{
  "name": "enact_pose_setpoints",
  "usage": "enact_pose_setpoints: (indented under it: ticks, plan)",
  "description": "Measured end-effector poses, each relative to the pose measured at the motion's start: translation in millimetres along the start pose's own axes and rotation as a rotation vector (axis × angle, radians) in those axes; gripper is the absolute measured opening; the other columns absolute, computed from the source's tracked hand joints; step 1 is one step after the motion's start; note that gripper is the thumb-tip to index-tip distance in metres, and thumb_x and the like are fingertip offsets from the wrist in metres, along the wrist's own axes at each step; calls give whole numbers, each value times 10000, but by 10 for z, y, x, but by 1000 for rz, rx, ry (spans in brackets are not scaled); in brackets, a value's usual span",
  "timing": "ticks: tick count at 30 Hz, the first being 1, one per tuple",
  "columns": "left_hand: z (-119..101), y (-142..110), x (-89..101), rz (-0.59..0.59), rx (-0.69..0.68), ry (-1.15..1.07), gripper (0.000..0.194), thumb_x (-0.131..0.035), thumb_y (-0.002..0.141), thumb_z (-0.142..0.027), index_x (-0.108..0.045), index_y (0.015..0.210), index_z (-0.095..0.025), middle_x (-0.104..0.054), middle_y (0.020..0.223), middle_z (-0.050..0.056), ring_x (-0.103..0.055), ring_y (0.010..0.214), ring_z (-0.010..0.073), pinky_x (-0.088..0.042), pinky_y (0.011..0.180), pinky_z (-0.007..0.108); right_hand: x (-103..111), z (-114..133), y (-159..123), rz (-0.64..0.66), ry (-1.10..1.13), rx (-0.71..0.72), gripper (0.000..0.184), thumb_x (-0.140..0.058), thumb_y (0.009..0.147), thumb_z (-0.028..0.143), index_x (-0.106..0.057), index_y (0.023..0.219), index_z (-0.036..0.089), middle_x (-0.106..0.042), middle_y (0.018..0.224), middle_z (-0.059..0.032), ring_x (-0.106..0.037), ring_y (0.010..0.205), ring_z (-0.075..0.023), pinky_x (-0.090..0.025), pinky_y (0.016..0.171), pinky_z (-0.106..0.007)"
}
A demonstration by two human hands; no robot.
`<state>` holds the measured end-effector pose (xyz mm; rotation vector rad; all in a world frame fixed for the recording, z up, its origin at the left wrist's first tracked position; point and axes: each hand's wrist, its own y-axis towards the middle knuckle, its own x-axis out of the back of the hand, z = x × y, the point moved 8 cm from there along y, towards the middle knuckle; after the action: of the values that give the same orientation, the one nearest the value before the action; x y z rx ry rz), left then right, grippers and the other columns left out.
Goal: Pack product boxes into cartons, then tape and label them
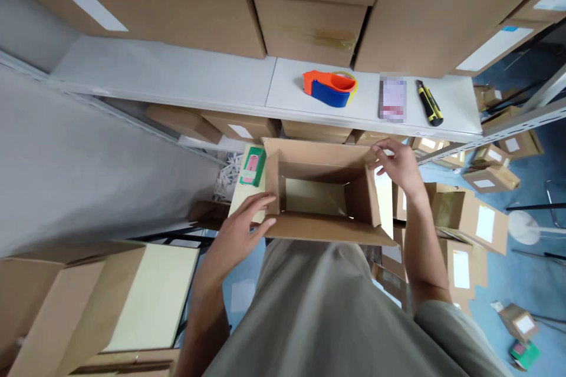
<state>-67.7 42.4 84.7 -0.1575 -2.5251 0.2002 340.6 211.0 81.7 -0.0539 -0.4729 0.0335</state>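
An open cardboard box (315, 230) stands upright in front of me on a cream tabletop (241, 195). Its top flaps are spread outward, and a pale surface shows at its bottom. My left hand (241, 225) is at the box's left side, fingers stretched out and thumb apart, the fingertips by the left flap. At the far right corner, my right hand (398, 164) has its fingers bent around the edge of the box. A small green box (253, 166) with a pink picture lies just left of the cardboard box.
Above the table runs a white shelf (177, 70) with an orange and blue tape dispenser (329, 88), a blurred-out item (393, 99) and a yellow and black utility knife (428, 103). Large cartons (309, 26) stand behind them. More boxes (469, 224) cover the floor at right.
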Motion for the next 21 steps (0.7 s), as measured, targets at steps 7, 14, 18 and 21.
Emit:
enact_pose_setpoints:
  ticks: [7,14,18,21]
  plan:
    - [48,39,-206,167,-84,82,783,-966,820,-692,-814,1498,-330,-693,1663,107,-541,1652,408,-424,1396,554,-221,-157,-200,102,194,-74,623,-857,883,857,-705,1038,274,-795,1045,-80,-862,976,-347,-755,713,-444]
    - [53,237,-161,62,-88,138,490,-702,1031,-746,-924,1182,-336,-861,1302,82,-756,1347,379,-563,1232,473,-56,-111,-400,52,155,-36,629,-740,958,893,-795,1092,281,-793,1054,-64,-794,1004,-288,-743,778,-420]
    - [137,428,-137,-138,-76,171,409,-804,991,-680,-870,1102,-292,-841,1142,103,-798,1087,359,-610,1095,446,19,-144,-444,93,61,22,643,-629,1035,881,-895,1161,309,-842,1258,-81,-779,1219,-345,-646,1149,-579]
    - [324,550,-111,-321,-8,105,619,-890,926,-643,-775,1381,-238,-788,1262,143,-789,1048,356,-632,1045,471,-12,-244,-493,143,-64,82,483,-788,969,803,-930,1098,360,-799,1461,-70,-649,1505,-406,-421,1375,-635]
